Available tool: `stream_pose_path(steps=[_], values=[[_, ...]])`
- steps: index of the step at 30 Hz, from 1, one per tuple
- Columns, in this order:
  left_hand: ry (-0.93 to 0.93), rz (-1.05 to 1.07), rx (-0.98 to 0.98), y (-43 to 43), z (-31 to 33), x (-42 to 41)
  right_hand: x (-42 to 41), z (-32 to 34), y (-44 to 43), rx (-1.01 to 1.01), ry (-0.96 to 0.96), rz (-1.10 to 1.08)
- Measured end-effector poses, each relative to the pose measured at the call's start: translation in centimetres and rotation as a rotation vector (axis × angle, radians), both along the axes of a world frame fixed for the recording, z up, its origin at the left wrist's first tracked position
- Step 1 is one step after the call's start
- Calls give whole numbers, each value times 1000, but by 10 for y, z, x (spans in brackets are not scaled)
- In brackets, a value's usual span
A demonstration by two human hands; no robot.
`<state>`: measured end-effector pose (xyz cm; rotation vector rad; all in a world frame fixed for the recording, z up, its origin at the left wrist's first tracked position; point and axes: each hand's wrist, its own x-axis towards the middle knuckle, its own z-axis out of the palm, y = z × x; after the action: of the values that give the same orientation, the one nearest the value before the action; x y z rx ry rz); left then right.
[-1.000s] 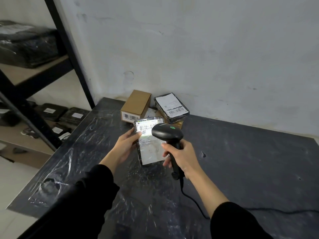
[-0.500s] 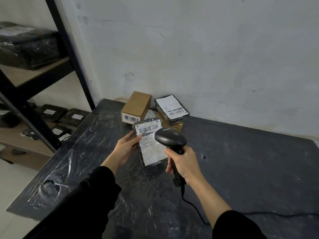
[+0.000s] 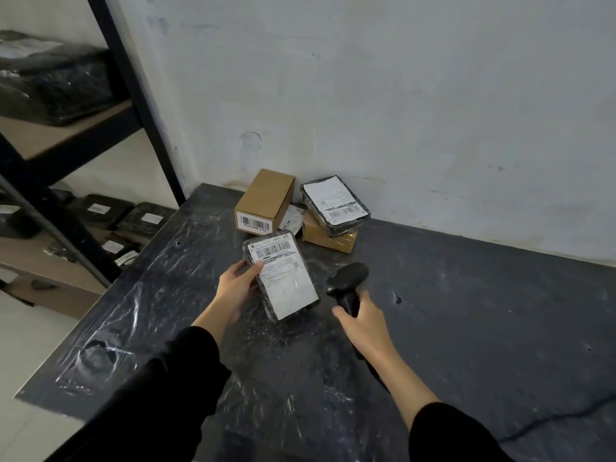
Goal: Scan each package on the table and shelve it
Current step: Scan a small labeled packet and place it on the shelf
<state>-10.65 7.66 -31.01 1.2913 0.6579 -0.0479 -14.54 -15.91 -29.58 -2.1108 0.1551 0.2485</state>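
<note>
The job looks partly done. The shelf rack (image 3: 70, 136) to the left of the counter (image 3: 466, 311) already carries a bulky black bag (image 3: 50, 85) on its upper board and several flat black labelled packets (image 3: 100, 210) lower down, which I take to be finished items. The package in hand (image 3: 283, 275), wrapped in black film with a white barcode label facing up, sits above the counter's middle just in front of the waiting pile. The left hand (image 3: 238, 288) grips its left edge, thumb on the label's rim and fingers curled beneath. Whether its near end rests on the counter I cannot tell. The right hand (image 3: 363, 325) is wrapped around the handle of the corded barcode scanner (image 3: 348, 278), which is held off to the package's right and clear of the label, not over the barcode. Nothing shows whether a read has registered, so this package is either just scanned or about to be. It has not been shelved. Against the wall at the counter's back four more wait: a cardboard box (image 3: 266, 201) with a barcode on its end, a thin flat packet (image 3: 291, 219) wedged beside it, a brown taped parcel (image 3: 330, 237), and a black film-wrapped package (image 3: 335, 205) lying tilted on top of that parcel. That leaves five packages still to shelve.
</note>
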Motion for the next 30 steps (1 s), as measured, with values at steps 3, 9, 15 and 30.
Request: stream_pose_path(steps=[3, 9, 15, 30], values=[[32, 74, 14, 6, -7, -5, 1, -30, -4, -113, 68, 17], [62, 131, 60, 17, -12, -11, 7, -64, 2, -320, 21, 6], [-26, 209, 177, 40, 5, -18, 15, -40, 40, -494, -108, -215], [-405, 526, 175, 205, 114, -84, 19, 88, 272, 499, -128, 555]])
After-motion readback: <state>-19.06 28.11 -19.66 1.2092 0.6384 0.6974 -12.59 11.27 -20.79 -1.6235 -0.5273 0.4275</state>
